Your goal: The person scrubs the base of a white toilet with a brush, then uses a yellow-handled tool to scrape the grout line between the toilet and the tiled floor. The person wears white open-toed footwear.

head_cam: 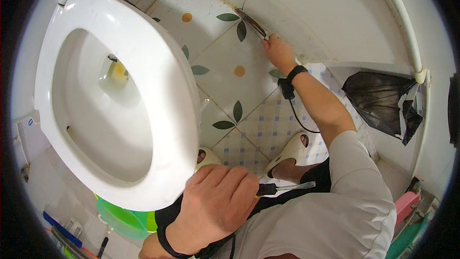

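Observation:
My left hand (pixel 221 198) grips a flat-blade screwdriver (pixel 296 186) by its black handle, the steel blade pointing right. It is close to the front rim of a white toilet (pixel 172 122). Farther off, my right hand (pixel 280 52) is shut on a narrow, long tool (pixel 253 23) with a brown-stained head; its exact kind is hard to make out. That tool lies along the joint where the tiled floor (pixel 215 50) meets the white wall (pixel 298 18). A black band with a small black box (pixel 286 88) and cable is on my right wrist.
A black plastic bag (pixel 382 102) hangs by the white pipe (pixel 402 21) at right. Green basins (pixel 122 219) stand below the toilet at left, near a blue-edged tool (pixel 61 228). My slippered feet (pixel 287 154) are on the tiles. A pink item (pixel 407 207) sits lower right.

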{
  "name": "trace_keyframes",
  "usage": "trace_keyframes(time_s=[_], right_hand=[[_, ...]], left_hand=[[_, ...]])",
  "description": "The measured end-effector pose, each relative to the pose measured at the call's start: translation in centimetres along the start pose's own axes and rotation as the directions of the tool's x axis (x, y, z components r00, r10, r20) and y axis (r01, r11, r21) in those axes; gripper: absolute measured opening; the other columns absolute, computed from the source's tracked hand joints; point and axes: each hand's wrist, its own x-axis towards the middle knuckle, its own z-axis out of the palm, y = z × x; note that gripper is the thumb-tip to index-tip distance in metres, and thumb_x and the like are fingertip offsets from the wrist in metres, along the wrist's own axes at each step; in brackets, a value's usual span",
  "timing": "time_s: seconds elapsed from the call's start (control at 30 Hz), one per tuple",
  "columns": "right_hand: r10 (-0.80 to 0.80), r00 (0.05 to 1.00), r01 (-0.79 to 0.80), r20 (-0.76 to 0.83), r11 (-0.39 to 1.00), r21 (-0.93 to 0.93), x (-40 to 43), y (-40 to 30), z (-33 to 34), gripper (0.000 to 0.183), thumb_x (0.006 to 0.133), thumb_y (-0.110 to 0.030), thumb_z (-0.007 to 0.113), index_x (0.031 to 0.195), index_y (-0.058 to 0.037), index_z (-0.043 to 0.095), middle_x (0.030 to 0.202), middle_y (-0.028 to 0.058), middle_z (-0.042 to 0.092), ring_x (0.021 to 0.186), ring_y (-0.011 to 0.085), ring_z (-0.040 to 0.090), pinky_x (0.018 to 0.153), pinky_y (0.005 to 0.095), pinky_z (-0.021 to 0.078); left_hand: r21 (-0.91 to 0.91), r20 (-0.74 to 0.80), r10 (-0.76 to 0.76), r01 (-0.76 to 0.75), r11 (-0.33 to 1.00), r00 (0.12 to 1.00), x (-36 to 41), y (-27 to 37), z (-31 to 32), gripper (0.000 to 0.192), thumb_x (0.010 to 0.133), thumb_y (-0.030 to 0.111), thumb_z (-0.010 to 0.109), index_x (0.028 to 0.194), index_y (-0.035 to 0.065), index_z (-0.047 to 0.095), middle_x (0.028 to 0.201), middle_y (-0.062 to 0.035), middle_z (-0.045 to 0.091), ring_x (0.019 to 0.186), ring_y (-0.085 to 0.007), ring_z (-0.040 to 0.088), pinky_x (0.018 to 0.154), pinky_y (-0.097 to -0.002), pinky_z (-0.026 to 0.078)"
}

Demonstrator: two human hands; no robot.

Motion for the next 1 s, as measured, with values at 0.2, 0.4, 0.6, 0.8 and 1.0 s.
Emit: trace_keyframes(time_s=[0.2,0.4,0.6,0.8,1.0], right_hand=[[-0.086,0.995,0.091,0.055,0.991,-0.095,1.3,0.7,-1.9,0.036,0.095,-0.036,0.053,0.101,-0.0009,0.059,0.089,0.0217,0.068,0.083,0.0406,0.067,0.072,0.0491,0.053],[-0.112,0.994,0.112,0.011,0.991,-0.073,2.0,0.0,-1.7,0.035,0.095,-0.035,0.052,0.099,-0.0019,0.062,0.089,0.0204,0.069,0.082,0.0391,0.067,0.071,0.0489,0.053],[-0.15,0.981,0.169,0.119,0.97,-0.173,2.8,-1.0,-1.9,0.036,0.096,-0.036,0.052,0.099,-0.0015,0.062,0.087,0.0201,0.069,0.082,0.0381,0.068,0.071,0.0491,0.0529],[-0.164,0.986,0.165,0.026,0.983,-0.074,4.6,-1.6,-1.3,0.038,0.096,-0.037,0.053,0.098,0.0,0.062,0.087,0.0211,0.069,0.082,0.0377,0.068,0.071,0.0473,0.0535],[-0.149,0.989,0.149,0.016,0.987,-0.066,5.4,-2.8,0.3,0.039,0.095,-0.039,0.053,0.093,-0.0007,0.059,0.081,0.0195,0.068,0.076,0.0387,0.067,0.069,0.0499,0.0522]], left_hand=[[-0.003,0.015,0.001,-0.001,1.0,1.0,0.2,-0.1,0.1,0.036,0.055,0.01,0.076,0.088,0.0038,0.06,0.088,-0.0093,0.064,0.073,-0.0285,0.061,0.069,-0.0389,0.047],[0.032,-0.002,0.013,-0.013,0.999,1.0,0.1,0.2,0.3,0.037,0.055,0.01,0.076,0.088,0.0031,0.061,0.088,-0.0095,0.065,0.075,-0.0283,0.062,0.07,-0.0391,0.047],[0.076,-0.012,-0.007,0.008,0.997,1.0,0.2,0.3,0.1,0.036,0.056,0.013,0.075,0.088,0.0031,0.062,0.089,-0.0094,0.065,0.077,-0.0282,0.062,0.071,-0.0394,0.047],[0.22,-0.022,0.013,-0.007,0.975,1.0,0.4,0.8,0.3,0.026,0.063,0.013,0.072,0.087,0.0061,0.063,0.093,-0.0053,0.063,0.091,-0.0211,0.06,0.085,-0.0346,0.045],[0.318,-0.069,0.028,-0.005,0.948,0.997,0.1,1.0,0.3,0.021,0.064,0.015,0.07,0.083,0.0091,0.064,0.097,-0.0039,0.064,0.098,-0.021,0.059,0.092,-0.0364,0.043]])
